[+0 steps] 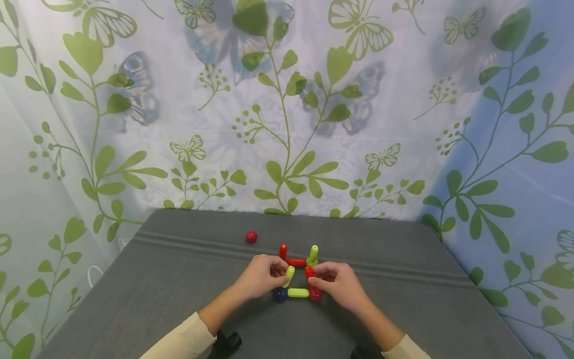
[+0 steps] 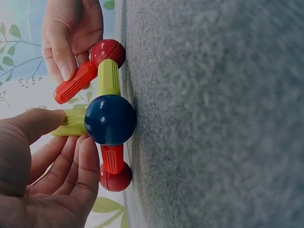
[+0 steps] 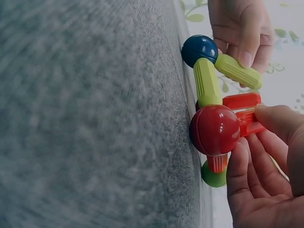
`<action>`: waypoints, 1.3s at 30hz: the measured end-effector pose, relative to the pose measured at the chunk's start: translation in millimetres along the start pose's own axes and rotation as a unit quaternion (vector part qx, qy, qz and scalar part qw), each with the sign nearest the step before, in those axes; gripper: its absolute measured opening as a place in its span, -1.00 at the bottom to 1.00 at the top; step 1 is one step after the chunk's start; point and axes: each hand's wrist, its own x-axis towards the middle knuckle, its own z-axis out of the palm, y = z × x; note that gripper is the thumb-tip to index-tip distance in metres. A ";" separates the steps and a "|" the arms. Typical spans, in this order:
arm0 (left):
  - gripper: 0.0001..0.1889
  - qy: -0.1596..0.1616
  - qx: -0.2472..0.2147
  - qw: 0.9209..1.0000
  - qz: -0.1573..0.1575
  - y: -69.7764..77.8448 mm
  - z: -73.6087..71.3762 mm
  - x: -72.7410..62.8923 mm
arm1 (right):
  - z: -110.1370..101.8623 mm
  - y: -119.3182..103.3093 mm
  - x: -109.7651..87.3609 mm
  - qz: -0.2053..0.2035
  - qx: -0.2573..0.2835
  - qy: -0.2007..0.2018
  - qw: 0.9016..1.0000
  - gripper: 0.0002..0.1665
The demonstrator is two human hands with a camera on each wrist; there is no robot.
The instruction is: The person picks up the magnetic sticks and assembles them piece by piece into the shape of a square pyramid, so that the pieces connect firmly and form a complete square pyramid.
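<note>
A square frame of plastic balls and ribbed rods sits on the grey table. My left hand (image 1: 264,275) pinches a yellow-green rod (image 2: 71,122) that stands up from the blue ball (image 2: 110,119) at the front left corner. At the front right, my right hand (image 1: 339,284) holds a red rod (image 1: 309,272) rising from a red ball (image 3: 215,129). Between these two balls lies another yellow-green rod (image 1: 298,293). Behind, a red crossbar (image 1: 296,262) runs to the green ball (image 3: 213,175), with a red upright (image 1: 283,251) and a yellow-green upright (image 1: 313,253) at the back corners.
One loose red ball (image 1: 251,237) lies on the grey table (image 1: 179,279), behind and left of the frame. Black objects (image 1: 227,344) are by the near edge, under the forearms. A leaf-and-butterfly curtain (image 1: 305,99) hangs behind the table.
</note>
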 end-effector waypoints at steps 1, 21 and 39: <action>-0.88 0.001 0.001 1.000 -0.002 -0.1 0.7 0.7 | 0.3 0.3 0.4 0.001 0.000 -0.001 1.000 -0.71; -0.83 0.143 0.012 0.990 0.001 -6.9 -11.2 14.7 | -8.1 -4.6 15.9 0.019 0.045 0.100 0.994 -0.65; -0.81 0.037 0.036 0.999 0.001 -11.8 -3.8 37.1 | -5.1 6.3 36.9 -0.049 -0.012 0.013 0.999 -0.74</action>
